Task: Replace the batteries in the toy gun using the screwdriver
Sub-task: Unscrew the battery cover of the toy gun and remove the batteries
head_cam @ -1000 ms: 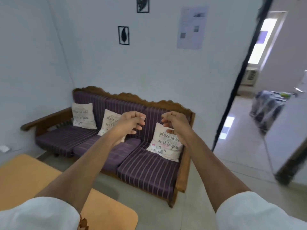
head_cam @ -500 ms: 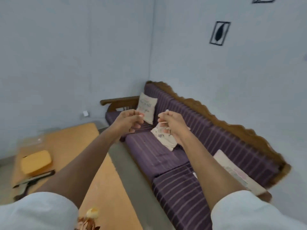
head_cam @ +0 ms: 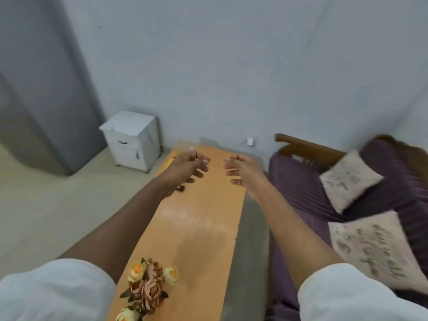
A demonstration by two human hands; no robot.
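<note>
1. While both arms reach out over the long wooden table (head_cam: 203,228), two hands show: the left hand (head_cam: 187,166) and the right hand (head_cam: 240,169), held side by side above the table's far half, apart from each other.
2. The left hand has its fingers loosely curled, with nothing visibly held; the right hand is the same, fingers half bent and empty as far as the blur allows.
3. One small dark object (head_cam: 180,188) lies on the table just below the left wrist, mostly hidden by the arm. Whether it is part of the toy gun cannot be told, nor can its long axis or heading.
4. One bunch of artificial flowers (head_cam: 148,288) stands at the table's near end.
5. One white bedside cabinet (head_cam: 133,140) sits on the floor, far left of the table, against the wall.
6. One purple striped sofa (head_cam: 301,188) runs along the right, carrying two cushions: a far one (head_cam: 347,179) and a near one (head_cam: 370,249).
</note>
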